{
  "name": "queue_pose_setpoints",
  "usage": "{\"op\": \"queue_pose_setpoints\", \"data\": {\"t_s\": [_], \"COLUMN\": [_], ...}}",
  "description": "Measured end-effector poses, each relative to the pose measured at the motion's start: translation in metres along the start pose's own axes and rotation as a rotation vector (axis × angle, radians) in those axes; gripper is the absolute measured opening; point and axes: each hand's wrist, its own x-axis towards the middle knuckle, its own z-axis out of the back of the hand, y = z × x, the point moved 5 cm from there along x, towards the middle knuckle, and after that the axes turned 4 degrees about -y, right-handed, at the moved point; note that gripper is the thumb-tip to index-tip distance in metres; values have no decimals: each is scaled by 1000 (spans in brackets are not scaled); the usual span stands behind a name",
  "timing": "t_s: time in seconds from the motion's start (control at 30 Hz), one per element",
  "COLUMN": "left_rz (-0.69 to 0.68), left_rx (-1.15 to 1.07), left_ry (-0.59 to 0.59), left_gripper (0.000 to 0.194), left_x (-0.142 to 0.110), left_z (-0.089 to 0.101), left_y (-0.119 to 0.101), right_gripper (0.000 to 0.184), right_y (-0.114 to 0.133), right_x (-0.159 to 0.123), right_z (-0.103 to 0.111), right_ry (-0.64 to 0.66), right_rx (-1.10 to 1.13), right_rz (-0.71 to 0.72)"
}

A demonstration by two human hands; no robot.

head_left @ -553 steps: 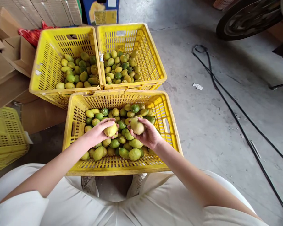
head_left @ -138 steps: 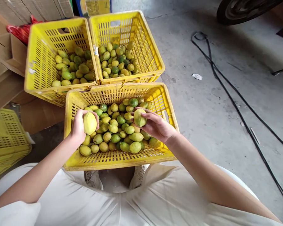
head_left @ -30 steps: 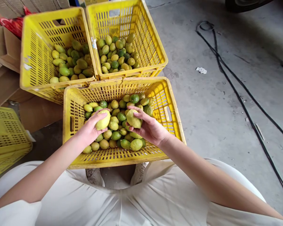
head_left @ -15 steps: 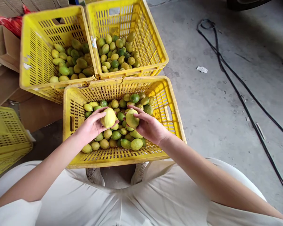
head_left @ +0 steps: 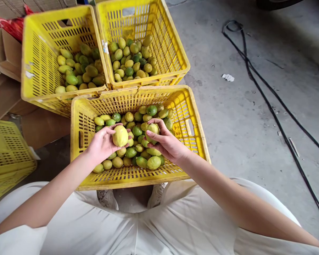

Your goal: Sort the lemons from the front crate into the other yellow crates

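My left hand is closed round a pale yellow lemon, held above the near yellow crate. My right hand grips a greener yellow lemon just to the right of it. Both hands hover over the heap of green and yellow lemons inside that crate. The two held fruits are a short gap apart.
Two more yellow crates, the left crate and the right crate, stand behind with lemons in them. Cardboard boxes and a stacked yellow crate lie to the left. Black cables run over the concrete floor on the right.
My left hand has lifted its yellow lemon and brought it right, toward the middle. My right hand has turned its lemon slightly and shifted up a little.
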Motion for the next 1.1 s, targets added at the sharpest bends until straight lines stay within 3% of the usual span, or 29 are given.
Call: {"op": "queue_pose_setpoints", "data": {"t_s": [0.17,0.3,0.43,0.63,0.77,0.87,1.0,1.1], "left_rz": [-65,-153,-210,-158,-132,-149,-188,-171], "left_rx": [72,189,186,221,175,231,228,199], "left_ry": [50,100,85,115,175,157,112,98], "left_gripper": [42,43,35,29,44,57,51,54], "left_x": [2,7,12,10,4,4,11,13], "left_z": [0,2,5,2,-3,-4,-1,1], "left_y": [-3,-4,-5,-1,0,1,2,2], "right_gripper": [54,42,49,60,61,55,60,73], "right_y": [1,1,5,10,11,10,4,1], "right_x": [1,6,6,1,1,2,4,6], "right_z": [5,8,6,3,3,3,2,5], "right_ry": [-91,-105,-81,-89,-90,-88,-6,2], "right_rx": [-49,59,66,-4,-22,-2,17,-104], "right_rz": [2,-37,-17,49,83,92,49,101]}}
